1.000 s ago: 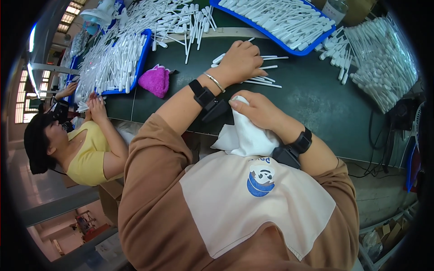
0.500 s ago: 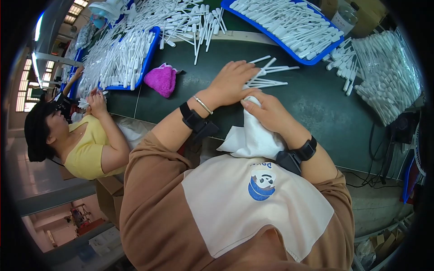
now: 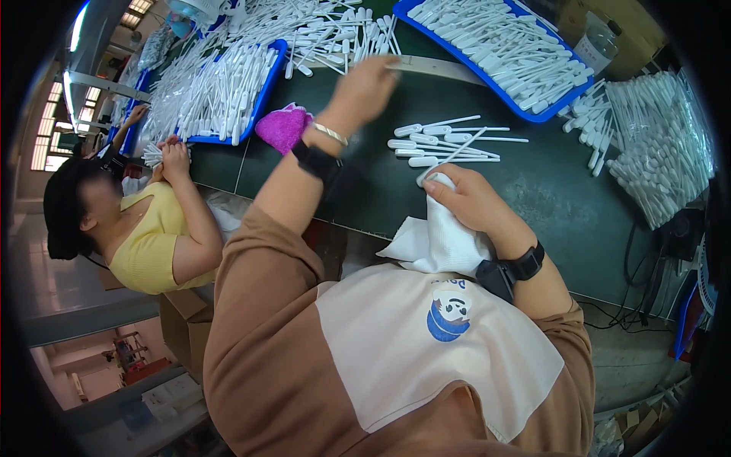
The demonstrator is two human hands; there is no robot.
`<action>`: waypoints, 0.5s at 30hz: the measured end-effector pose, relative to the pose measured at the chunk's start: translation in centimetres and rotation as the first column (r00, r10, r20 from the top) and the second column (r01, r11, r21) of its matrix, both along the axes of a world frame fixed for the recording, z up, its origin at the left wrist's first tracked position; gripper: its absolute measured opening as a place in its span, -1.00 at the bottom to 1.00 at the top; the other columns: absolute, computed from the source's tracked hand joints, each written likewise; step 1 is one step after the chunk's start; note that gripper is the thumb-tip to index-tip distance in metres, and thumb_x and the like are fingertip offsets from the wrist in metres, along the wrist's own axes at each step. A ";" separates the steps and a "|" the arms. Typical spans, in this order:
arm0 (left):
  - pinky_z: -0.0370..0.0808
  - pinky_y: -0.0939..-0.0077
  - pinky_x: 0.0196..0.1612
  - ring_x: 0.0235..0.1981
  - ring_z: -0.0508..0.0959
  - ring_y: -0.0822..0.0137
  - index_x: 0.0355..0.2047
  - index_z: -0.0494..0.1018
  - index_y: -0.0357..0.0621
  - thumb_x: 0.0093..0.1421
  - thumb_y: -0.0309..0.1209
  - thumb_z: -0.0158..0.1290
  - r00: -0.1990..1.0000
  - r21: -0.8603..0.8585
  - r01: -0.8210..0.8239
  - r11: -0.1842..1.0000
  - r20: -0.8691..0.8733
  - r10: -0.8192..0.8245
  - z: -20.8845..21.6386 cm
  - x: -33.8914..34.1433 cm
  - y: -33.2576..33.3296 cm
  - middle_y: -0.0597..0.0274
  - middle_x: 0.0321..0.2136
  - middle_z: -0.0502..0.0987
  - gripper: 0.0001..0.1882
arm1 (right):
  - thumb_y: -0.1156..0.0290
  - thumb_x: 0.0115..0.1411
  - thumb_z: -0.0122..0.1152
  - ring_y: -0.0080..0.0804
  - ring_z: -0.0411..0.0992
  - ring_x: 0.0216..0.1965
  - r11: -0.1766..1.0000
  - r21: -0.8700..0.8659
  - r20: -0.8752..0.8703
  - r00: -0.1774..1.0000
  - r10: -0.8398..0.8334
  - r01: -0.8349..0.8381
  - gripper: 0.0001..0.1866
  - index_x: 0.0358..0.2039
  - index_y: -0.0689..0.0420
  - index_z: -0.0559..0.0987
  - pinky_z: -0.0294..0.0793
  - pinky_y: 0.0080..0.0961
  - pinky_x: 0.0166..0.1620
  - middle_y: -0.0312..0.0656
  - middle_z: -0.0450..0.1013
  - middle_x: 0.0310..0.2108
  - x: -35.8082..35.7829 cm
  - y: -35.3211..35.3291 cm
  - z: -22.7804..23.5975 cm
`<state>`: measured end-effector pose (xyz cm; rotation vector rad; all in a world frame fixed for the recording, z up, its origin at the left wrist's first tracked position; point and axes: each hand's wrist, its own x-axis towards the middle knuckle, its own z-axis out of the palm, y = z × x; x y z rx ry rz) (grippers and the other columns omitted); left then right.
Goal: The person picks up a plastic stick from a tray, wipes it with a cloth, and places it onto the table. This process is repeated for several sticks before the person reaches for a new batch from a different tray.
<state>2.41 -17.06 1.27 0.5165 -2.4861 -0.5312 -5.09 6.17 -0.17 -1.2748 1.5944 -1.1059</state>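
Observation:
My right hand (image 3: 474, 201) is closed around a white ribbed cloth (image 3: 449, 240) near the front edge of the dark green table. One white plastic dropper (image 3: 451, 160) slants up from the top of that cloth, its lower end against the folds by my thumb; whether it is gripped is hard to tell. Just beyond, a small group of white droppers (image 3: 442, 141) lies with bulbs to the left and stems to the right. My left hand (image 3: 367, 90) is raised over the table near a far heap of droppers (image 3: 335, 38); motion blurs its fingers.
Blue trays full of droppers stand far left (image 3: 283, 65) and far right (image 3: 525, 114). A magenta cloth (image 3: 285, 129) sits by my left forearm. At right are loose droppers (image 3: 594, 133), a clear bag of droppers (image 3: 659, 145) and a bottle (image 3: 598, 44). A co-worker (image 3: 160, 244) sits at left.
My left hand has left the small dropper group and moved up and away toward the far heap. My right hand stays on the cloth; a slanted dropper now shows at its top.

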 end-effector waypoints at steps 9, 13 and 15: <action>0.38 0.36 -0.11 -0.17 0.42 0.15 -0.27 0.47 -0.05 -0.07 -0.61 -0.09 0.880 -0.448 0.248 0.859 0.475 -0.007 -1.3 -0.9 -12.2 0.16 -0.25 0.47 -0.67 | 0.21 0.13 0.03 -0.42 0.35 -0.36 0.999 0.043 0.030 1.000 0.004 -0.006 -0.72 -0.31 0.17 0.48 0.32 -0.52 -0.25 -0.16 0.43 -0.42 0.0 -0.1 0.4; 0.38 0.39 -0.11 -0.19 0.43 0.18 -0.29 0.47 -0.04 -0.09 -0.61 -0.05 0.838 -0.441 0.331 0.835 0.545 -0.044 -0.3 -0.2 -12.1 0.22 -0.24 0.47 -0.68 | 0.20 0.13 0.03 -0.44 0.35 -0.35 0.997 0.069 0.036 0.999 0.017 -0.020 -0.71 -0.30 0.18 0.47 0.32 -0.54 -0.23 -0.16 0.43 -0.40 -0.2 -0.2 0.5; 0.38 0.40 -0.12 -0.19 0.43 0.18 -0.29 0.47 -0.04 -0.09 -0.60 -0.04 0.815 -0.440 0.359 0.823 0.577 -0.047 0.3 0.5 -11.1 0.25 -0.23 0.47 -0.69 | 0.20 0.14 0.01 -0.47 0.34 -0.32 0.999 0.014 0.073 0.996 -0.047 0.046 -0.70 -0.27 0.18 0.46 0.31 -0.55 -0.21 -0.18 0.42 -0.37 -0.1 -0.2 0.1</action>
